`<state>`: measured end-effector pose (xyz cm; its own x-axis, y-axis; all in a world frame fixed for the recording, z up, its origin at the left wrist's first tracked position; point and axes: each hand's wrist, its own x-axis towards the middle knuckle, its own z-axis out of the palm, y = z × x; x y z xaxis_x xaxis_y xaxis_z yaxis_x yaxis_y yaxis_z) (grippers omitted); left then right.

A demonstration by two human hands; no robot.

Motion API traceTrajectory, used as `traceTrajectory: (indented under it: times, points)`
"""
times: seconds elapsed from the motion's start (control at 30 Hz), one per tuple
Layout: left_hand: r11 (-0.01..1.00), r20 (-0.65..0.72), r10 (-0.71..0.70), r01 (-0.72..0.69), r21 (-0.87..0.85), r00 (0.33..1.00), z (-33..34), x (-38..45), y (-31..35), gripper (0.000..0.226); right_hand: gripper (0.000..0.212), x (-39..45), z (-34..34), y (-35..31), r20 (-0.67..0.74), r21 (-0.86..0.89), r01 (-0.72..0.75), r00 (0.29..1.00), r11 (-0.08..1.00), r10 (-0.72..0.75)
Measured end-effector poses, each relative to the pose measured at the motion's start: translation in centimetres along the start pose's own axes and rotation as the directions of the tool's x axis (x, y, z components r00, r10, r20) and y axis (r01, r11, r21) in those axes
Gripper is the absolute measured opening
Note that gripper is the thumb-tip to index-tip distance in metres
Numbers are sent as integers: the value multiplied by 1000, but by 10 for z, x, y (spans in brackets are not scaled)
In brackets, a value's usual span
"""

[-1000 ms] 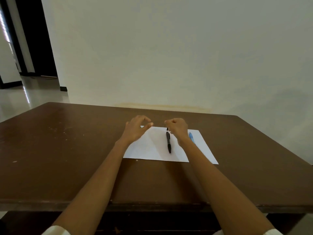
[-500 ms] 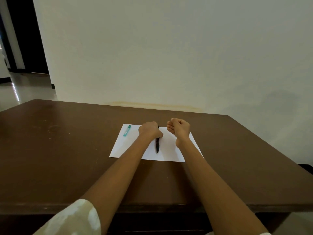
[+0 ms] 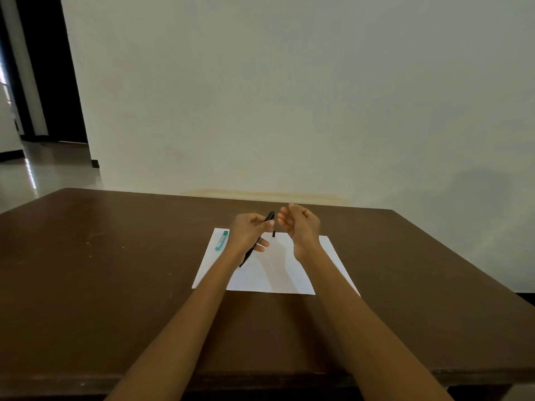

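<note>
A white sheet of paper (image 3: pixel 278 273) lies on the brown table (image 3: pixel 115 285). My left hand (image 3: pixel 249 233) holds a black pen (image 3: pixel 269 217) lifted off the sheet, slanting from upper right to lower left. My right hand (image 3: pixel 301 227) hovers just right of the pen's upper end, palm turned inward, fingers loosely curled and holding nothing. A small black piece (image 3: pixel 273 233) lies on the paper between the hands. A teal lead case (image 3: pixel 221 240) lies on the sheet's far left corner.
A pale wall (image 3: pixel 289 96) rises right behind the table's far edge. A dark doorway (image 3: pixel 49 68) and shiny floor lie to the left. The table's front edge (image 3: pixel 260 380) runs beneath my forearms.
My left hand has picked the black pen up off the paper and tilted it. My right hand has opened from a fist and turned its palm inward.
</note>
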<state>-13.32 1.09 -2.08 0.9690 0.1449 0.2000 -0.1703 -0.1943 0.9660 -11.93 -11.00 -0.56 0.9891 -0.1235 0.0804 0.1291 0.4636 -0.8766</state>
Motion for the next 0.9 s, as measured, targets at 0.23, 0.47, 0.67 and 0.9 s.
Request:
traceTrajectory:
  times: [0.23, 0.47, 0.67, 0.9]
  points:
    - [949, -206, 307, -281, 142, 929, 0, 3, -1, 14, 10, -5, 18, -5, 39, 80, 48, 998, 996, -52]
    - [925, -219, 374, -345, 162, 901, -1, 6, -8, 6, 13, -10, 19, -3, 80, -14, 108, 991, 994, -107]
    - [924, -217, 377, -348, 160, 900, 0, 8, -10, 10, 6, -10, 16, -2, 117, -98, 154, 983, 983, -142]
    - [921, -215, 378, -341, 192, 901, 1, 10, -12, 8, 6, -9, 12, 0, 134, -103, 172, 978, 980, -158]
